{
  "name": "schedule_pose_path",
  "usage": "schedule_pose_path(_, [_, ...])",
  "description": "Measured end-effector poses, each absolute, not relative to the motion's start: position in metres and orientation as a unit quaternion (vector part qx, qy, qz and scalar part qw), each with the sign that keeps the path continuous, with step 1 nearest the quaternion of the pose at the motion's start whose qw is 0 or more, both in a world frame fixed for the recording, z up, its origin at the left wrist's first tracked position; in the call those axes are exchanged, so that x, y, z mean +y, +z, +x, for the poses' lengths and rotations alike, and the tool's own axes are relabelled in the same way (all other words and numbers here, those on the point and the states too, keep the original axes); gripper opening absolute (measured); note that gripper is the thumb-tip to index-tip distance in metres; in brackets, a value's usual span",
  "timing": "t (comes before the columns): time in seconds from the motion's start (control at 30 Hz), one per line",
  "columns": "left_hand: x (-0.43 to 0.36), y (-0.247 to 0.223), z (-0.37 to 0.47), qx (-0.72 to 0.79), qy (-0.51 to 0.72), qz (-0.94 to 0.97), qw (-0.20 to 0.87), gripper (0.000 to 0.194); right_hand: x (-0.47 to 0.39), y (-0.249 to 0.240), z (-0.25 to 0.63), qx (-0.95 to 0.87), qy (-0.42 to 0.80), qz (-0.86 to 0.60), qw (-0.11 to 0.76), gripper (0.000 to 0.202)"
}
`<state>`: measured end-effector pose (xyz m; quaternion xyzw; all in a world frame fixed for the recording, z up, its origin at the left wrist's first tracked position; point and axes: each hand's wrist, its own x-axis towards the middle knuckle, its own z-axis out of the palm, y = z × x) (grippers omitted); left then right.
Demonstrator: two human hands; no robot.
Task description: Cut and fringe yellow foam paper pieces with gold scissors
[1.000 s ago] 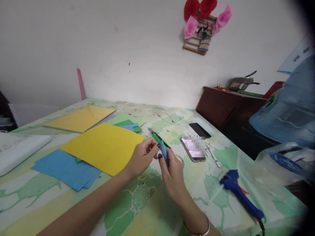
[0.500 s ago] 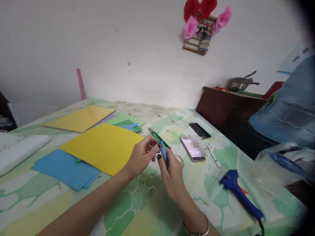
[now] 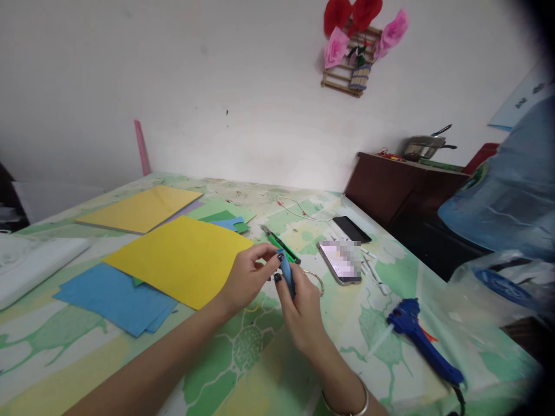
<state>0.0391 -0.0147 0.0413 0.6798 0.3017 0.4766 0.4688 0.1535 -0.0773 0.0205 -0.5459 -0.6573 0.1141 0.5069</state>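
Observation:
A narrow piece of blue paper (image 3: 287,276), folded or rolled, is held above the table between both hands. My left hand (image 3: 251,268) pinches its upper end between thumb and fingers. Lower down, my right hand (image 3: 303,303) is wrapped round the same piece, its thumb lying along the near side. Just beyond the hands lies a green utility knife (image 3: 281,245). A gold-coloured ring (image 3: 319,281) rests behind my right hand. To the left, a large yellow sheet (image 3: 177,260) partly covers several blue sheets (image 3: 113,297).
A blue glue gun (image 3: 427,341) lies at the right. Near it are a lit phone (image 3: 340,263), a dark phone (image 3: 352,229), white sticks (image 3: 375,274) and a cable (image 3: 303,211). A yellow pad (image 3: 143,208) and green paper (image 3: 223,211) lie farther back. A water bottle (image 3: 498,185) stands far right.
Both hands keep their hold on the blue paper. They have shifted very slightly, and the paper's top end looks a little more bent over toward the left fingers.

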Motion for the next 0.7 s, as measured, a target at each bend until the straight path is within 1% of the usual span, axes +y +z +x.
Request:
schedule_pose_path(0.37, [-0.0146, 0.0415, 0.0375, 0.284, 0.471, 0.666, 0.504, 0.019, -0.0763, 0.0161, 0.1543, -0.642, 0.177, -0.544, 0.511, 0.017])
schedule_pose_path(0.7, [-0.0157, 0.0419, 0.0378, 0.280, 0.471, 0.675, 0.494, 0.019, -0.0766, 0.0188, 0.1542, -0.658, 0.139, -0.530, 0.516, 0.016])
